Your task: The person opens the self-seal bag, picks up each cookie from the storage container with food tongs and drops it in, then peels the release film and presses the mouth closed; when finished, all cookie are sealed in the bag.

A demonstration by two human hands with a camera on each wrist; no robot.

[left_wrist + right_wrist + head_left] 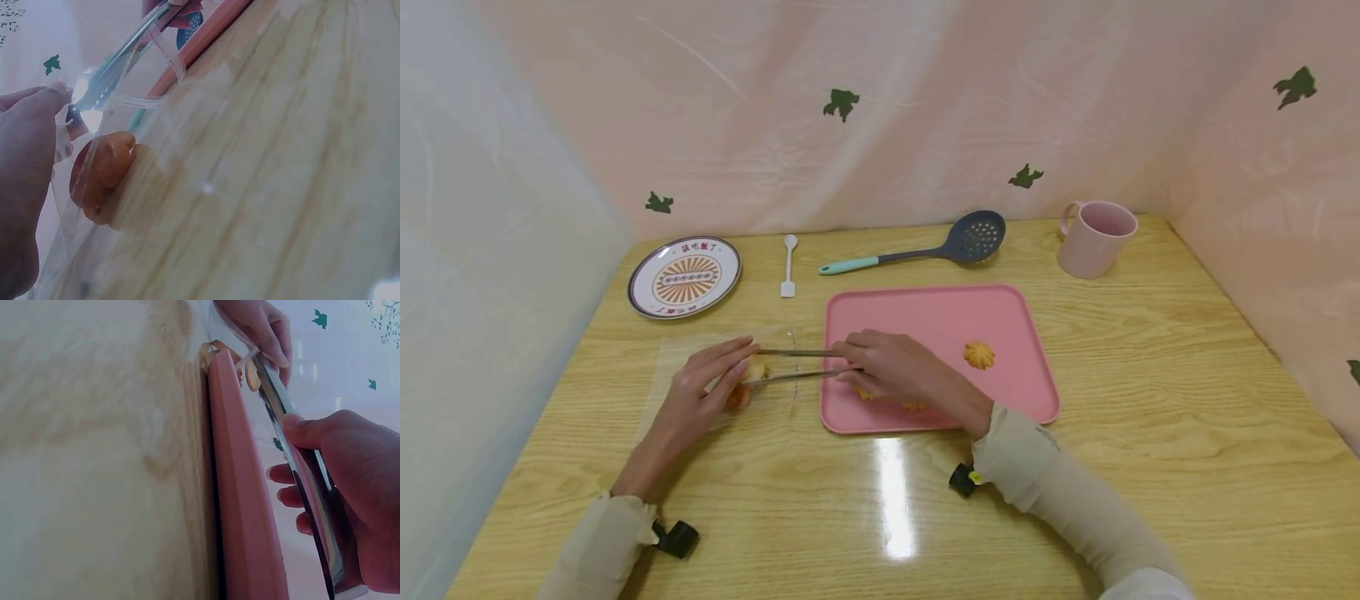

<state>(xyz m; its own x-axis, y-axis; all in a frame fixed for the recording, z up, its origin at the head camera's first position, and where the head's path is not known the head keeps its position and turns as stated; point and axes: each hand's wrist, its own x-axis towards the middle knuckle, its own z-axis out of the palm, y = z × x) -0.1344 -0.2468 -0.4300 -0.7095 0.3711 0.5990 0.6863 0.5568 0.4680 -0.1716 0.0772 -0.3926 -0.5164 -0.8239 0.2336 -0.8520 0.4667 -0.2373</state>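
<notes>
My right hand (895, 365) grips a pair of metal tongs (801, 353) over the left part of the pink tray (925, 302), their arms reaching left into a clear zip bag (662, 367). At the tong tips, my left hand (696, 392) pinches the bag's film between thumb and fingers. A pale yellow cookie (756, 369) sits between the tips, inside the bag. Close below it is a browner, orange piece (103, 172), also within the film. On the tray lies a flower-shaped cookie (979, 355); other cookies (914, 406) are partly covered by my right hand.
Behind the bag are a patterned plate (687, 278) and a small white spoon (788, 267). A slotted skimmer (973, 237) with a mint handle lies behind the tray. The pink mug (1093, 242) stands at the back right, near the curtain.
</notes>
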